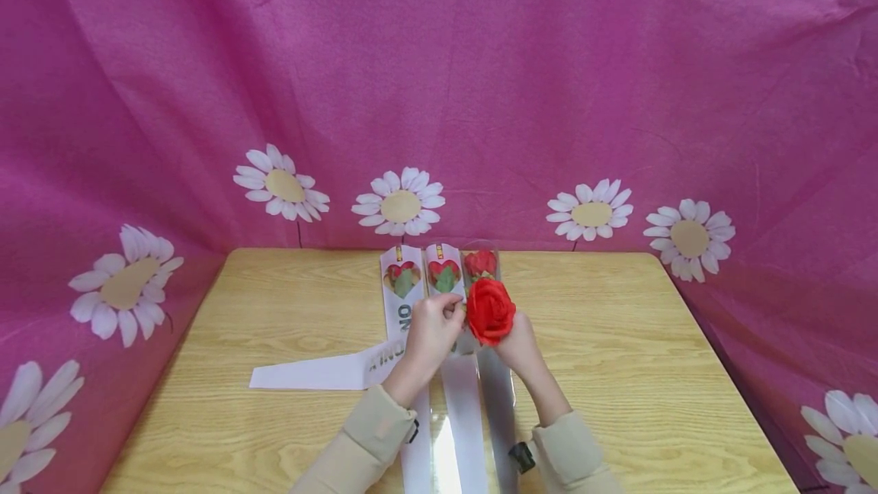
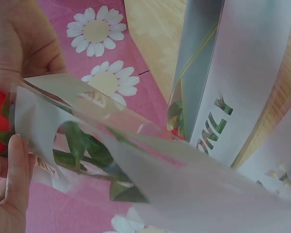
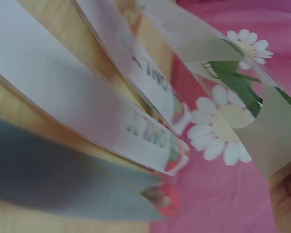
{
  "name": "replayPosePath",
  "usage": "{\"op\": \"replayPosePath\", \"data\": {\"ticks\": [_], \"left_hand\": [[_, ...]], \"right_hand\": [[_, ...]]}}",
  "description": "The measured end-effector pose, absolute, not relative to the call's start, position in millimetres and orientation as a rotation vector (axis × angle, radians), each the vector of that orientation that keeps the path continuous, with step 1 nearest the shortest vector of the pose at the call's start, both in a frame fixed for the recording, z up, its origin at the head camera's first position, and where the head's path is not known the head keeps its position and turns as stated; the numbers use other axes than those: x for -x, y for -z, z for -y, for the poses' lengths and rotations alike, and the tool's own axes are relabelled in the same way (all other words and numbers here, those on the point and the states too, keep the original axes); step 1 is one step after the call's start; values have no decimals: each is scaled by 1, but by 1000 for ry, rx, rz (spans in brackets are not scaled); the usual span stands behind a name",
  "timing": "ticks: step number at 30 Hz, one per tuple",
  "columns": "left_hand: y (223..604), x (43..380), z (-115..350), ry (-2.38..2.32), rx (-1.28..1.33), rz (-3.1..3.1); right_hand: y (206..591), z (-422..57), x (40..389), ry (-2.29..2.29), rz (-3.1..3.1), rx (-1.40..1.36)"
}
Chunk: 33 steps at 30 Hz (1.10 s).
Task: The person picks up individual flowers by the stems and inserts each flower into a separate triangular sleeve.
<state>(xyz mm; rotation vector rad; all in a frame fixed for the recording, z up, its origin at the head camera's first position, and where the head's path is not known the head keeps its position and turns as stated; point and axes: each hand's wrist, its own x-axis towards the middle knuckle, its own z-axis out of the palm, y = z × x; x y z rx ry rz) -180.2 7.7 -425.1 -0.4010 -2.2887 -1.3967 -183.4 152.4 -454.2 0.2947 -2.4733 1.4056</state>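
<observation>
A red artificial rose (image 1: 490, 312) faces up between the two hands. Its leafy stem (image 2: 87, 150) lies inside a flower sleeve (image 2: 34, 121) of clear film and white panels with a cut-out window. The left hand (image 1: 432, 330) pinches the sleeve's open edge just left of the bloom, as the left wrist view also shows. Partly behind the bloom, the right hand (image 1: 520, 343) grips the other side of that edge. A white tail printed ONLY (image 1: 315, 373) reaches left past the left forearm and appears to belong to this sleeve.
Two white sleeved roses (image 1: 403, 315) (image 1: 461, 395) lie side by side on the wooden table (image 1: 604, 372). A grey sleeved rose (image 1: 497, 395) lies right of them, partly below the right hand. A pink cloth (image 1: 466, 97) with daisies hangs behind and at both sides.
</observation>
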Motion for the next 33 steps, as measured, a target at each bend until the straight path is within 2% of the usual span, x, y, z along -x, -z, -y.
{"op": "replayPosePath", "data": {"ticks": [11, 24, 33], "left_hand": [[413, 185, -1, 1643, 392, 2095], [390, 188, 10, 1804, 357, 2026], [362, 189, 23, 1730, 285, 2182]], "right_hand": [[420, -158, 192, -1045, 2355, -414], [375, -162, 206, -1156, 2620, -336], [349, -160, 212, -1221, 2618, -441]]}}
